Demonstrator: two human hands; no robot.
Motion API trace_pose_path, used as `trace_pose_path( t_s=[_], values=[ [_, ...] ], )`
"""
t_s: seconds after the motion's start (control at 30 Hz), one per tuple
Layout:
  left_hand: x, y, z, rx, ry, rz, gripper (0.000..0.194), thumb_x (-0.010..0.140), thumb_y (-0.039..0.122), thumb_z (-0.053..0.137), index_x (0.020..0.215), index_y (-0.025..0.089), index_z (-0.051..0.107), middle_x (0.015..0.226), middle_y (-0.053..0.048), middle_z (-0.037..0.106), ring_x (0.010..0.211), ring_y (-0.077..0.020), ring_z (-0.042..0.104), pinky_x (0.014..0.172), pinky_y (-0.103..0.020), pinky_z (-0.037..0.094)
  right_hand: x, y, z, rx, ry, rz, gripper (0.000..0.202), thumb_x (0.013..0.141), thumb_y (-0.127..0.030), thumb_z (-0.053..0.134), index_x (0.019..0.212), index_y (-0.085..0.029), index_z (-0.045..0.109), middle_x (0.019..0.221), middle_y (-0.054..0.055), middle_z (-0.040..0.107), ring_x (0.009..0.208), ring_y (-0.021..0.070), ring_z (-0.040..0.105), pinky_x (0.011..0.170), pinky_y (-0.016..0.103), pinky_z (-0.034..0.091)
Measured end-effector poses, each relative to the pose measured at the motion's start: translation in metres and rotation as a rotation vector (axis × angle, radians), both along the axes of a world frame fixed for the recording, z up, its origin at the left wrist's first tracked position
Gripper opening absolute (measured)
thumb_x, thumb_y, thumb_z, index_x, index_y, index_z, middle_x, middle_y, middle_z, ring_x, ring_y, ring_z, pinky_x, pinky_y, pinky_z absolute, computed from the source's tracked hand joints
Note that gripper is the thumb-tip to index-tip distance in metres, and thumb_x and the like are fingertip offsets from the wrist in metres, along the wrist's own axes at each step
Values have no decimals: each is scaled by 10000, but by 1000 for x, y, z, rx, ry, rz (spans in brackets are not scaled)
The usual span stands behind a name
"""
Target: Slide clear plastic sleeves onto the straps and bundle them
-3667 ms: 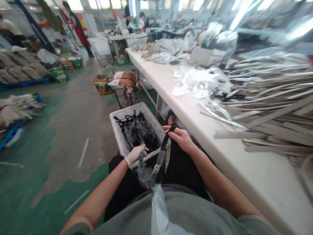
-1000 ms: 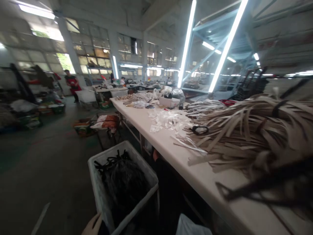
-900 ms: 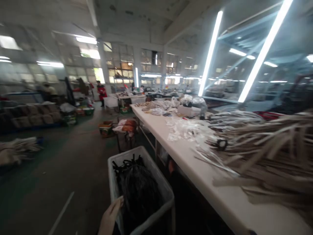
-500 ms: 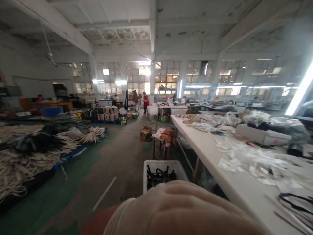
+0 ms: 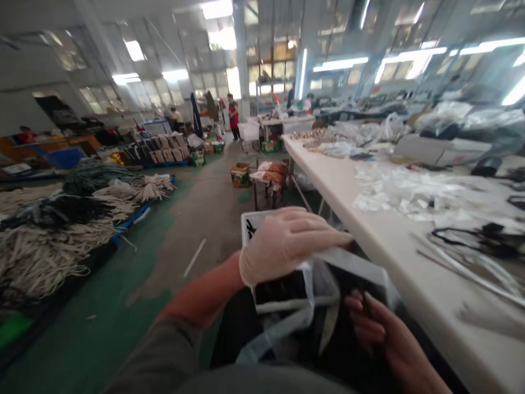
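Note:
My left hand, in a pale thin glove, is held over a white plastic bin with its fingers stretched out to the right. Black strips show in the bin. Below and beside the glove is a translucent plastic bag in front of my lap; whether the glove touches it I cannot tell. Lower right, my bare right hand has its fingers curled together near the bag's dark area. What it pinches, if anything, is blurred and too dark to make out.
A long white table runs along my right, bearing plastic bags, white scraps and black straps. Ahead stand a stool with a brown bundle and a carton. Bundled cords lie on the left. A person stands far back.
The view has tilted downward. My left hand, earlier large and close to the camera, is now lower and farther away over the bin. My right hand and the plastic bag have come into view.

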State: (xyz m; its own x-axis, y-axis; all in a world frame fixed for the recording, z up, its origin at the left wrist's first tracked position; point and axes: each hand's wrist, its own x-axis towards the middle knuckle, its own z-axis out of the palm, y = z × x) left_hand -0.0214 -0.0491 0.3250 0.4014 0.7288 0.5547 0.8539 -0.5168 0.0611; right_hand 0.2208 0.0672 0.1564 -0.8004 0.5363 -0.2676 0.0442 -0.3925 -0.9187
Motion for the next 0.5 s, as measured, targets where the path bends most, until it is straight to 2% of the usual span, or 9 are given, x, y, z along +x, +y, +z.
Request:
trace_pose_path(
  t_s=[0.03, 0.1, 0.13, 0.23, 0.3, 0.4, 0.5],
  values=[
    [-3, 10, -14, 18, -6, 26, 491, 1024, 336, 234, 1321, 256, 617, 1209, -63, 705, 1193, -167, 602, 1101, -370, 413, 5, -4, 2, -41, 43, -123, 385, 748, -670, 615, 768, -286, 604, 681, 6, 535, 406, 31, 90, 362, 207, 94],
    [-9, 25, -48, 0, 7, 69, 425, 1021, 309, 313, 1300, 250, 628, 1214, -67, 703, 1200, -175, 592, 1106, -398, 387, 10, -8, 11, -63, 94, -252, 357, 775, -598, 664, 782, -248, 592, 837, 28, 638, 443, 39, 105, 380, 233, 125],
    [-12, 30, -65, -28, 19, 80, 398, 1015, 298, 351, 1293, 253, 631, 1211, -67, 705, 1201, -179, 589, 1106, -408, 377, 9, -9, 16, -56, 98, -259, 342, 774, -581, 680, 814, -248, 611, 849, 32, 653, 442, 46, 146, 391, 244, 149],
    [-16, 39, -104, -110, 15, 84, 367, 1002, 267, 402, 1279, 260, 643, 1196, -68, 710, 1203, -189, 585, 1108, -422, 356, -1, -7, 31, 7, 63, -186, 366, 738, -556, 740, 898, -234, 672, 615, -7, 572, 439, 80, 323, 442, 256, 243],
    [-16, 44, -119, -140, 7, 73, 361, 998, 264, 412, 1273, 258, 647, 1205, -72, 705, 1215, -197, 576, 1112, -437, 349, -10, -5, 37, 62, 36, -137, 407, 723, -552, 759, 936, -213, 688, 523, -34, 502, 459, 102, 405, 482, 255, 295],
    [-12, 46, -129, -138, 64, 63, 336, 989, 274, 435, 1237, 262, 663, 1214, -74, 699, 1201, -204, 581, 1090, -452, 380, -17, -2, 39, 160, -23, -41, 440, 735, -584, 732, 925, -190, 690, 513, -29, 507, 463, 107, 431, 486, 244, 297],
    [-7, 46, -143, -77, 235, 80, 339, 995, 285, 397, 1187, 309, 676, 1198, -28, 709, 1159, -175, 604, 1065, -421, 429, -23, 5, 24, 261, -171, 113, 445, 706, -637, 710, 827, -208, 705, 563, -3, 534, 432, 106, 421, 444, 244, 283]
  ],
)
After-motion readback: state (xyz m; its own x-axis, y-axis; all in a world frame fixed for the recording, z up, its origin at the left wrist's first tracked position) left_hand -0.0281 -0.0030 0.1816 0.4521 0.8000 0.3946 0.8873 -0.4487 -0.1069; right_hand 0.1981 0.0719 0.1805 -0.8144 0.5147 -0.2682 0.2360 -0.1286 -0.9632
